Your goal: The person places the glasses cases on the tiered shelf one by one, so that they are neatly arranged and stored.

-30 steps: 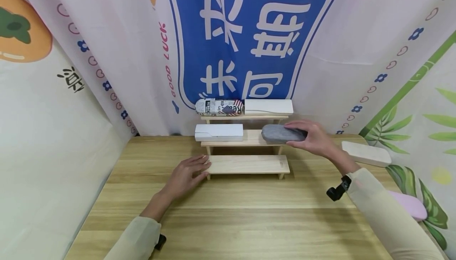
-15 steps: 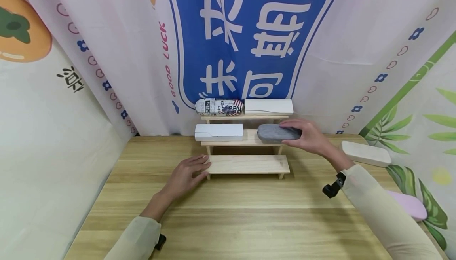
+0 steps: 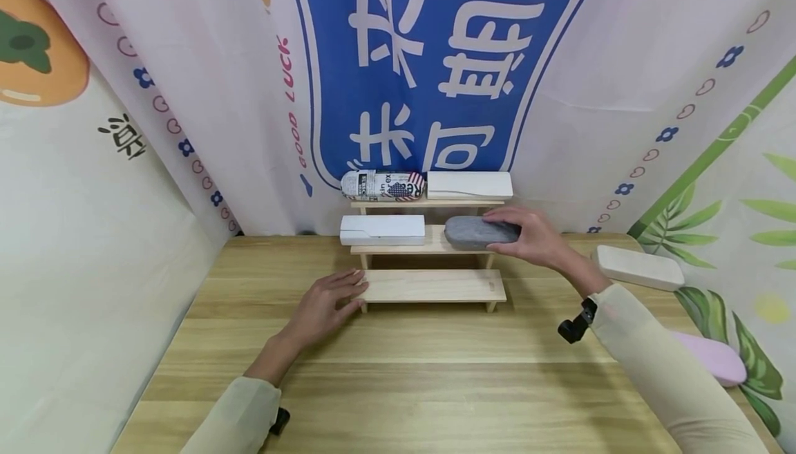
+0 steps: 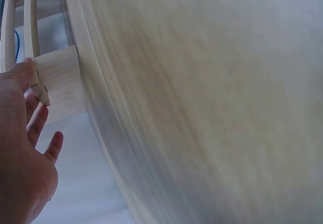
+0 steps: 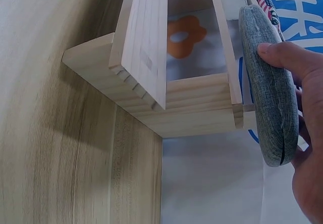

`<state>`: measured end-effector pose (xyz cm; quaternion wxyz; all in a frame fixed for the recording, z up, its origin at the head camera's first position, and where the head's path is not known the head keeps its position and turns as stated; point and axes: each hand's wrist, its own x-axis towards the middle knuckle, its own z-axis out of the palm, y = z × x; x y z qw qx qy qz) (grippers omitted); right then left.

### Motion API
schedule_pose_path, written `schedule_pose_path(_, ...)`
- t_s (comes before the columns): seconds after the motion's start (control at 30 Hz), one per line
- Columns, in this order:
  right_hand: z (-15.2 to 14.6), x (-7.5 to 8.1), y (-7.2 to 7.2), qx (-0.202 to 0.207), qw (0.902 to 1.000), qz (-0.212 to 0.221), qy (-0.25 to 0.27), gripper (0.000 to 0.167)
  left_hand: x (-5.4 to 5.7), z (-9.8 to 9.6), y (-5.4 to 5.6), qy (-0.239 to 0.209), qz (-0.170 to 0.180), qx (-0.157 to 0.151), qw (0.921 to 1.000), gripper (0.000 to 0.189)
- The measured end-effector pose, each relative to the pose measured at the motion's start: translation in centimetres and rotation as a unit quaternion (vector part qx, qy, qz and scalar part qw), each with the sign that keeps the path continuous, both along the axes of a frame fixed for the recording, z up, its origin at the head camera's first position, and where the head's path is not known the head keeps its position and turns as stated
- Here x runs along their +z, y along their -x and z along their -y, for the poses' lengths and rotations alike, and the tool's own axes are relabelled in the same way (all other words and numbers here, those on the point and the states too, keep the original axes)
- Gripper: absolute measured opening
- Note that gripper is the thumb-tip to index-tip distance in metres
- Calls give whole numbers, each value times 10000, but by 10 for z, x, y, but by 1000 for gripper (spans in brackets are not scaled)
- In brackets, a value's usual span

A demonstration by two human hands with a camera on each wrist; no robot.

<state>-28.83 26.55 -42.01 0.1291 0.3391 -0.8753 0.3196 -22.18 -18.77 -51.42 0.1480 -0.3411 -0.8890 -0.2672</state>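
Note:
My right hand (image 3: 536,236) grips a grey fabric glasses case (image 3: 477,231) at its right end. In the right wrist view the thumb presses one face of the case (image 5: 268,85) and the other fingers are partly hidden behind it. The case is at the right part of the middle step of a three-tier wooden stand (image 3: 432,286); whether it rests fully on the wood cannot be told. My left hand (image 3: 325,305) holds the left end of the lowest step, with the board's corner between thumb and fingers in the left wrist view.
A white case (image 3: 382,231) lies on the middle step's left. Above it are a print-patterned case (image 3: 382,186) and another white case (image 3: 469,185). At the table's right edge lie a cream case (image 3: 639,267) and a pink case (image 3: 712,357). A printed curtain (image 3: 547,129) hangs behind.
My right hand has slid the grey glasses case leftward, closer to the white case on the middle step. The left hand has stayed at the lowest step.

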Motion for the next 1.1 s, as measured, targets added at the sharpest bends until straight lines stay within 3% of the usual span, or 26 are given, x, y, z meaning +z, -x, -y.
schedule_pose_path(0.4, 8, 1, 3, 3, 9999, -40, -121, 55, -1, 1, 0, 47, -19, 17, 10000, 34)
schedule_pose_path(0.73, 13, 0, 7, -24, 9998, -66, -170, 55, -1, -1, 1, -9, -324, -63, 9995, 35)
schedule_pose_path(1.1, 21, -1, 8, 4, 9996, -207, -196, 56, 0, -1, 1, -6, -294, -45, 9996, 35)
